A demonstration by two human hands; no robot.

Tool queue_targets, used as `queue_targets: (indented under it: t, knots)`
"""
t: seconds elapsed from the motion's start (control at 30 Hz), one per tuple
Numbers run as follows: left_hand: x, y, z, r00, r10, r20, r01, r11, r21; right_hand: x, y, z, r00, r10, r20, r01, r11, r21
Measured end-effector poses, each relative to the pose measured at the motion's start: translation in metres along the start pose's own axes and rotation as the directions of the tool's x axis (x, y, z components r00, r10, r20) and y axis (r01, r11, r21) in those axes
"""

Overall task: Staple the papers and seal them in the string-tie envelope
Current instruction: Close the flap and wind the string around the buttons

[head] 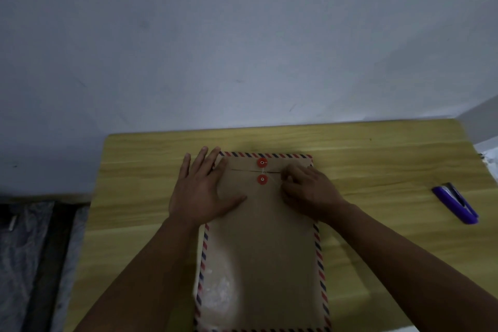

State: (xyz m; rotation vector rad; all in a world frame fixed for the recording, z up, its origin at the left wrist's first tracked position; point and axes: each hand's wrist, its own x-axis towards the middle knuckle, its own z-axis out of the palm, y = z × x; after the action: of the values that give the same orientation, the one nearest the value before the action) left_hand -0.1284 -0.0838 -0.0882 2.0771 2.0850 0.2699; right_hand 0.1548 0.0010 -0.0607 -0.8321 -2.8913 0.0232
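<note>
Pressing our left hand flat, fingers straight, we pin the light, floppy envelope mid-counter. At one o'clock our right hand curls, seemingly pinching the thin string. The stapler lies at three.

Brown envelope flat on a wooden table, flap folded down, two red buttons joined by thin string. Left hand spread flat on the envelope's upper left corner; right hand at the upper right, fingers curled — pinching near the string. Purple stapler lying well right of the envelope.
</note>
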Motion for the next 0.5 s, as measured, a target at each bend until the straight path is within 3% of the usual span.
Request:
queue_targets:
  t: [0.1, 0.23, 0.5]
  knots:
    - [-0.001, 0.001, 0.000, 0.999, -0.041, -0.022, 0.042, 0.999, 0.025, 0.006, 0.003, 0.001, 0.996, -0.089, -0.024, 0.090, 0.996, 0.012]
    - [-0.002, 0.001, 0.002, 0.995, -0.085, -0.047, 0.086, 0.996, 0.023, 0.016, 0.007, 0.005, 0.979, -0.198, 0.050, 0.200, 0.979, -0.043]
    - [-0.001, 0.001, 0.003, 0.995, -0.089, -0.039, 0.091, 0.995, 0.048, 0.021, -0.006, 0.008, 0.979, -0.195, 0.064, 0.196, 0.980, -0.017]
